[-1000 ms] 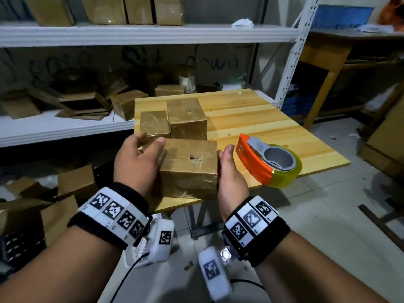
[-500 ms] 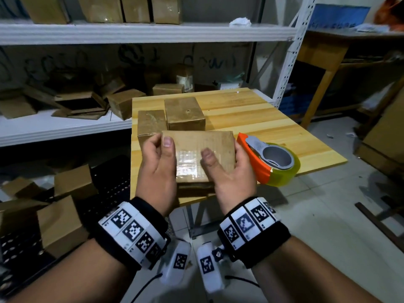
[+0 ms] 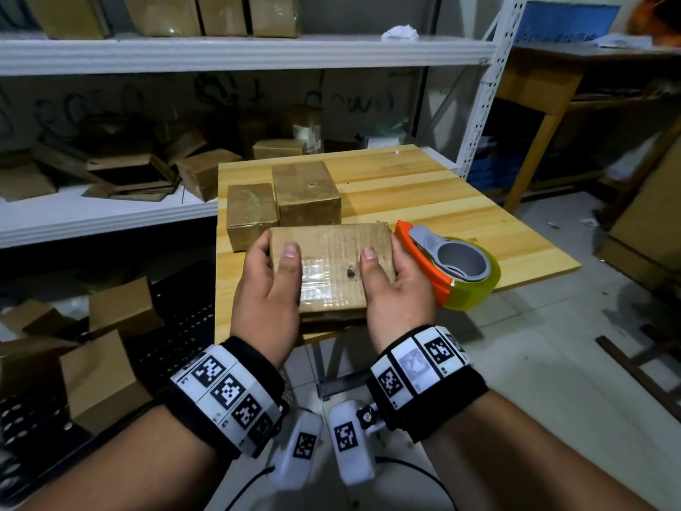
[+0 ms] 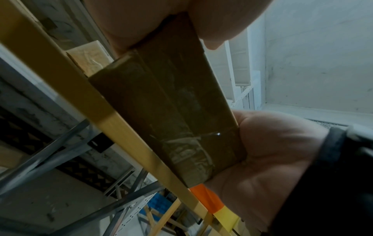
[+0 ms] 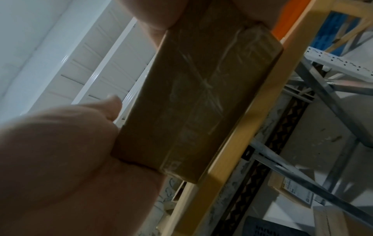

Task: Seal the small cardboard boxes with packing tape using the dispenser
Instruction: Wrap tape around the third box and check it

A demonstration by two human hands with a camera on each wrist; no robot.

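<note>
Both hands hold a small brown cardboard box [image 3: 331,260] just above the table's near edge, tilted toward me. Its top face carries a shiny strip of clear tape and a small dark hole. My left hand [image 3: 269,278] grips its left end, thumb on top. My right hand [image 3: 396,282] grips the right end the same way. The wrist views show the box's [image 4: 171,115] taped underside [image 5: 201,99] beside the table edge. The orange tape dispenser [image 3: 447,269] with a yellowish roll lies on the table, right of the box.
Two taped boxes [image 3: 306,193] stand on the wooden table [image 3: 442,201] behind the held one. White shelves [image 3: 110,215] at left and back hold more boxes and flattened cardboard. Loose boxes [image 3: 99,374] and a black crate sit on the floor at left.
The box was flat on the table with hands at its sides; it has been lifted and turned over toward me, so a taped face with a hole now faces up.
</note>
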